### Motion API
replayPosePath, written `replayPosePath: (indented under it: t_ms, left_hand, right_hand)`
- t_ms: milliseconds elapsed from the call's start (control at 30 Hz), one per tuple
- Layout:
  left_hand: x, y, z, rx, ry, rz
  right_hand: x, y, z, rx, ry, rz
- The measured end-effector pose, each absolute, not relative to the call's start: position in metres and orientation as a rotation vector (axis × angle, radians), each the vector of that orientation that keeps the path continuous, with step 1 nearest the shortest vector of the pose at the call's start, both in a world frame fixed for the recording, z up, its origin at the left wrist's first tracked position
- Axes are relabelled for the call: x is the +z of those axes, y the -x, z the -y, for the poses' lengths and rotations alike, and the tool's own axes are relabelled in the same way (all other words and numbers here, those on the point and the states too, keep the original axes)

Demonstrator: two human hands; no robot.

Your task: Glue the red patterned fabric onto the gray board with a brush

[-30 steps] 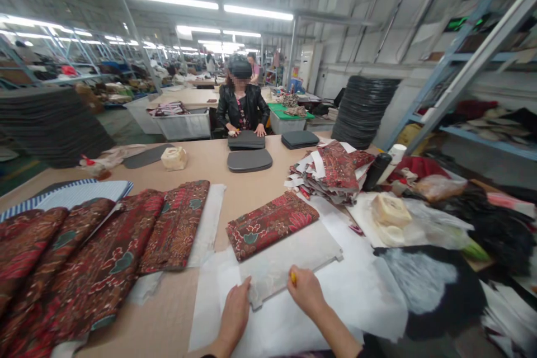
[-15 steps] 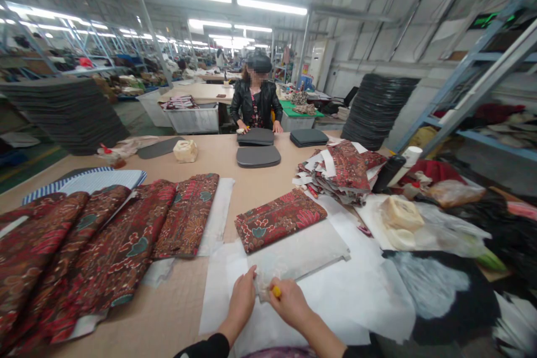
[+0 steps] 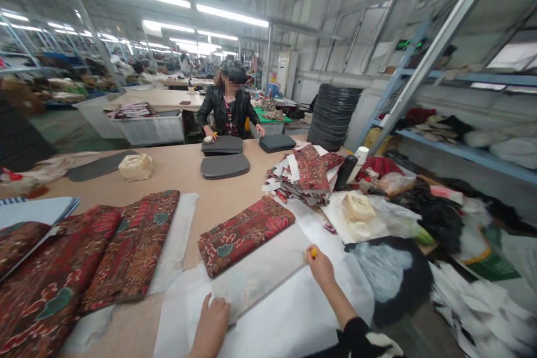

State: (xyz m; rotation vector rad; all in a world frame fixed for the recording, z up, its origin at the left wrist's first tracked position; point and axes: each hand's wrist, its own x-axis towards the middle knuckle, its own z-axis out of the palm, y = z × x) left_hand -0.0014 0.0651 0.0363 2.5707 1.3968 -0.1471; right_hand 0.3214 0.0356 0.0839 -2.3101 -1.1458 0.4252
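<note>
My right hand (image 3: 322, 269) is closed around a small yellow-handled brush (image 3: 314, 252), its pale tip at the right end of a pale, thin panel (image 3: 262, 268). Flat against the panel's near left corner rests my left hand (image 3: 213, 319), fingers loosely spread and holding nothing. Brown-red floral fabric (image 3: 247, 235), folded into a strip, lies along the panel's far edge. Beneath them are white paper sheets (image 3: 306, 305).
Floral pieces (image 3: 138, 249) overlap at left; more are heaped (image 3: 308, 170) at right. A glue-smeared black pad (image 3: 380, 271) lies beside the paper. Across the table (image 3: 180, 173), a co-worker (image 3: 229, 103) handles dark panels (image 3: 222, 145). A cream block-like container (image 3: 136, 166) stands left.
My right hand has moved with the brush from the panel's left end to its right end. My left hand has flattened onto the left corner. The view has turned right.
</note>
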Motion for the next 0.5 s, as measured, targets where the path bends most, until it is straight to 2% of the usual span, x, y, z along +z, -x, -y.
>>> replayPosePath:
  t_ms: [167,233,367,500]
  left_hand:
    - [0.045,-0.007,-0.068,-0.27,-2.547,-1.38]
    - [0.05,-0.009,-0.07,-0.321,-2.524,-1.39]
    - [0.056,-0.012,-0.074,-0.36,-2.497,-1.433]
    - [0.058,-0.014,-0.081,-0.329,-2.464,-1.493]
  right_hand:
    - [0.069,-0.276,-0.03,0.84,1.795,1.441]
    - [0.062,-0.279,-0.036,0.892,1.814,1.422]
    - [0.069,-0.346,-0.052,0.553,2.267,1.14]
    - [0.087,-0.39,-0.057,0.38,2.49,1.23]
